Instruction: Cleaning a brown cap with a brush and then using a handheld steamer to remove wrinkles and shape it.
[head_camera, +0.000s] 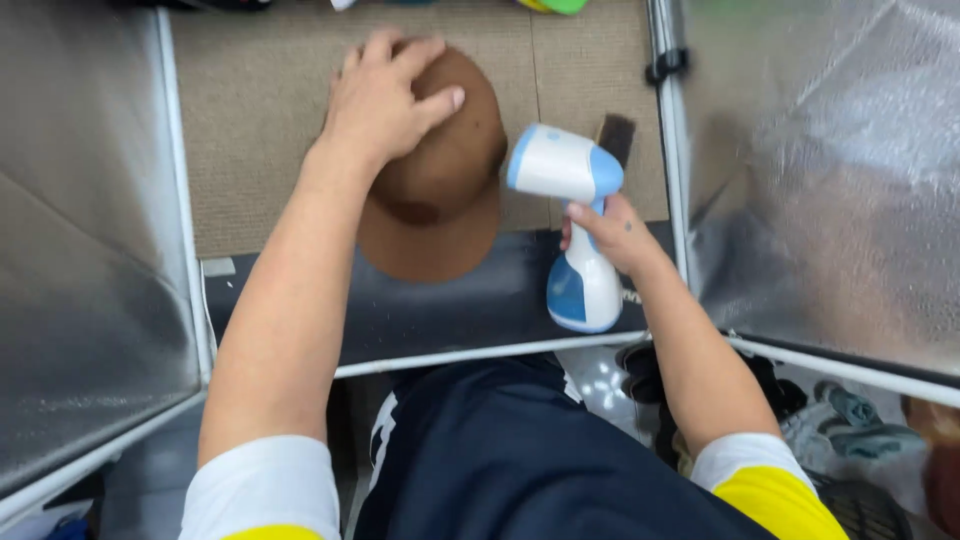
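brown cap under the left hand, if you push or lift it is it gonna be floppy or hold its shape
The cap probably holds its shape: its crown stays domed under the left hand, and the brim juts out flat. It looks like soft felt-like fabric, so likely light and not slippery. Resting on woven matting, it would more likely drag than slide freely.

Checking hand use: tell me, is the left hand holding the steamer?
No, the left hand rests on the brown cap; the right hand grips the steamer.
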